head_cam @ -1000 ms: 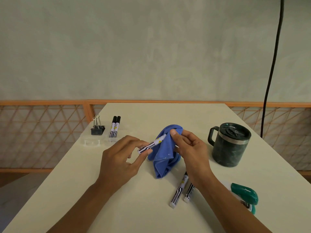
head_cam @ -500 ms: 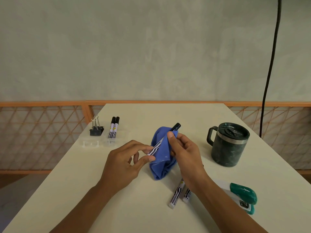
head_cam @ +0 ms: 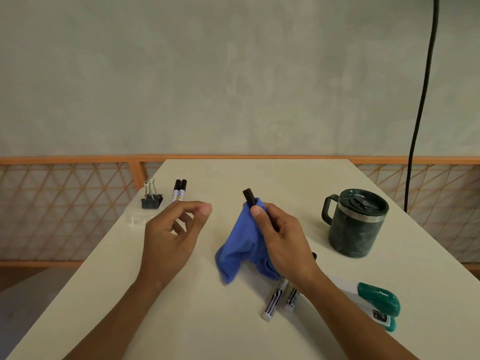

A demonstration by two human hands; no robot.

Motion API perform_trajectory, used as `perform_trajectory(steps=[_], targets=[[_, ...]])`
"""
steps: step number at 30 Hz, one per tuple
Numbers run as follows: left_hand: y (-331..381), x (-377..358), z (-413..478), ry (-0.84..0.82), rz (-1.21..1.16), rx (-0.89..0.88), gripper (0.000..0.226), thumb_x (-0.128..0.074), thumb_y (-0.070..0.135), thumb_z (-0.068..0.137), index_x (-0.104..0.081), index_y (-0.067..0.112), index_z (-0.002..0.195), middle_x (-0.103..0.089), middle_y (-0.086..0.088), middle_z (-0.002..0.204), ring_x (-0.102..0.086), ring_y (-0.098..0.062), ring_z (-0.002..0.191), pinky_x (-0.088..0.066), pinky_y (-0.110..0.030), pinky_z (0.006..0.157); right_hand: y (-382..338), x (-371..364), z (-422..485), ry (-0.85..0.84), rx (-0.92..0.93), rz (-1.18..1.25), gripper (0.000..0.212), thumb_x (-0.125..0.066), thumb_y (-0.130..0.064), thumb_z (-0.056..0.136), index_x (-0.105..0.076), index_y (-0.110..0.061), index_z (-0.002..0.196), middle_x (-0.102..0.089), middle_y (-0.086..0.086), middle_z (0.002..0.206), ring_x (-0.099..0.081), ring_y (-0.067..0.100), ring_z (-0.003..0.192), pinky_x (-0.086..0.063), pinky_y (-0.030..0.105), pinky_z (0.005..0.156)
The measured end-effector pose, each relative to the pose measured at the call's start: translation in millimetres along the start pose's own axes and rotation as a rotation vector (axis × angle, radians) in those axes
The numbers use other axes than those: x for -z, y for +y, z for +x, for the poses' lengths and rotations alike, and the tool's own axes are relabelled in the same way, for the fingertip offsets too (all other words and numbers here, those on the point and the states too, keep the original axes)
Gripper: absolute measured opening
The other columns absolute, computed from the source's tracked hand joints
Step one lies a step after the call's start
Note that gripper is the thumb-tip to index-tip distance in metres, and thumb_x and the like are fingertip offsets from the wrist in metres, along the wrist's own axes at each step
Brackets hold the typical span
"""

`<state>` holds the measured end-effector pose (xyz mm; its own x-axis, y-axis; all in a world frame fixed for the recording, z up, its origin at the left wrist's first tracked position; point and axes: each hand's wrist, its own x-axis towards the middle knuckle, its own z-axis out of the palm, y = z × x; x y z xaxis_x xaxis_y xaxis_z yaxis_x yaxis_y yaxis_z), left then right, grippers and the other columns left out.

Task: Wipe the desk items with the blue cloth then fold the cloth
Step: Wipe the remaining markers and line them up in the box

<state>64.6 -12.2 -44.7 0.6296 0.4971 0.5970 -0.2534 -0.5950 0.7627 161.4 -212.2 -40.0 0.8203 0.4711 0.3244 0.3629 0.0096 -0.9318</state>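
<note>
The right hand (head_cam: 283, 240) grips the blue cloth (head_cam: 241, 245) bunched round a marker (head_cam: 249, 196), thumb pressed on the fabric. Only the marker's black cap pokes out at the top, tilted to the far left. The cloth hangs from the fist, and its lower folds reach the table (head_cam: 207, 328) near the middle. The left hand (head_cam: 168, 240) hovers just left of it and holds nothing, fingers loosely bent.

I count five markers. One is in the cloth. A pair (head_cam: 179, 190) lies side by side at the far left. Another pair (head_cam: 275, 300) lies side by side under the right wrist. They carry black-and-white printed labels with a spot of yellow, too small to read.

There is one dark green mug (head_cam: 355, 224), lidded, standing at the right with its handle to the left. The lid has raised lettering I cannot make out. One green and white stapler (head_cam: 376, 302) lies near right, and the white marks on its black label are unreadable. Black binder clips (head_cam: 151, 200) with silver handles sit beside the far pair, whether one or two I cannot tell. One black cable (head_cam: 420, 113) hangs down the wall at the right.
</note>
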Motion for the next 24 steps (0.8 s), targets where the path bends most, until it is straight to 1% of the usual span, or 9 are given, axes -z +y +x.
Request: perform_trajectory(steps=[2,4,6,8,9,12,17,21,24], targets=[[1.5,0.4,0.5,0.004,-0.01,0.01,0.016,-0.071,0.04,0.097,-0.081,0.028,0.099,-0.075,0.004,0.095,-0.062,-0.022,0.08,-0.047,-0.024,0.066,-1.1,-3.4,-1.3,-0.025,0.036,-0.068,0.027,-0.052,-0.049,0.108,-0.067,-0.042,0.087,-0.049,-0.014,0.068,-0.04,0.01,0.062,-0.034,0.023,0.061],[4.1,-1.5,-0.3,-0.003,-0.018,-0.003,0.02,-0.071,0.043,0.096,-0.081,0.025,0.096,-0.075,0.004,0.093,-0.061,-0.022,0.078,-0.046,-0.025,0.063,-3.5,-6.4,-2.9,-0.055,0.075,-0.132,0.035,-0.053,-0.046,0.109,-0.059,-0.054,0.076,-0.047,-0.016,0.063,-0.037,0.008,0.058,-0.032,0.021,0.057],[4.1,-3.4,-0.7,-0.025,0.004,-0.038,0.031,-0.071,0.05,0.099,-0.078,0.022,0.09,-0.074,0.004,0.091,-0.06,-0.022,0.075,-0.045,-0.028,0.061,-3.0,-8.0,-4.4,-0.081,0.125,-0.201,0.032,-0.053,-0.043,0.11,-0.061,-0.048,0.079,-0.048,-0.013,0.063,-0.038,0.01,0.058,-0.031,0.021,0.056],[1.0,-3.8,-1.0,-0.063,0.047,-0.093,0.038,-0.068,0.054,0.1,-0.075,0.02,0.085,-0.073,0.004,0.088,-0.06,-0.023,0.073,-0.045,-0.031,0.059,0.6,-9.7,-5.9,-0.112,0.168,-0.3,0.026,-0.054,-0.039,0.111,-0.066,-0.029,0.089,-0.055,-0.009,0.07,-0.045,0.014,0.064,-0.034,0.022,0.059],[-0.4,-3.6,-1.0,-0.085,0.062,-0.109,0.039,-0.066,0.055,0.1,-0.074,0.021,0.083,-0.072,0.004,0.086,-0.06,-0.024,0.072,-0.045,-0.032,0.058,1.8,-11.6,-6.4,-0.121,0.188,-0.348,0.026,-0.054,-0.039,0.111,-0.065,-0.024,0.091,-0.057,-0.01,0.074,-0.049,0.014,0.069,-0.034,0.02,0.061],[-1.7,-3.8,-1.0,-0.144,0.082,-0.103,0.038,-0.063,0.054,0.103,-0.07,0.027,0.077,-0.068,0.002,0.08,-0.059,-0.025,0.07,-0.044,-0.034,0.058,6.3,-16.8,-7.3,-0.145,0.251,-0.455,0.021,-0.053,-0.041,0.112,-0.057,-0.035,0.091,-0.055,-0.016,0.077,-0.053,0.012,0.075,-0.035,0.016,0.066],[-0.2,-5.1,-0.8,-0.17,0.085,-0.085,0.037,-0.065,0.037,0.107,-0.067,0.018,0.075,-0.063,-0.002,0.075,-0.054,-0.025,0.069,-0.044,-0.039,0.06,14.6,-18.3,-5.4,-0.173,0.276,-0.56,0.023,-0.048,-0.049,0.111,-0.062,-0.031,0.105,-0.059,-0.014,0.089,-0.055,0.012,0.083,-0.045,0.027,0.074],[2.6,-3.5,-0.4,-0.15,0.09,-0.111,0.036,-0.065,0.031,0.107,-0.065,0.013,0.076,-0.061,-0.003,0.074,-0.052,-0.025,0.067,-0.042,-0.041,0.059,15.7,-16.1,-3.3,-0.194,0.28,-0.607,0.03,-0.045,-0.053,0.111,-0.064,-0.03,0.118,-0.062,-0.011,0.097,-0.058,0.014,0.088,-0.05,0.035,0.08],[4.2,0.4,2.7,-0.106,0.089,-0.1,0.038,-0.064,0.03,0.109,-0.063,0.01,0.076,-0.054,-0.001,0.073,-0.048,-0.022,0.066,-0.04,-0.036,0.059,19.8,-8.6,-2.0,-0.211,0.283,-0.669,0.033,-0.041,-0.053,0.113,-0.063,-0.031,0.125,-0.062,-0.013,0.102,-0.058,0.014,0.092,-0.05,0.037,0.083]])
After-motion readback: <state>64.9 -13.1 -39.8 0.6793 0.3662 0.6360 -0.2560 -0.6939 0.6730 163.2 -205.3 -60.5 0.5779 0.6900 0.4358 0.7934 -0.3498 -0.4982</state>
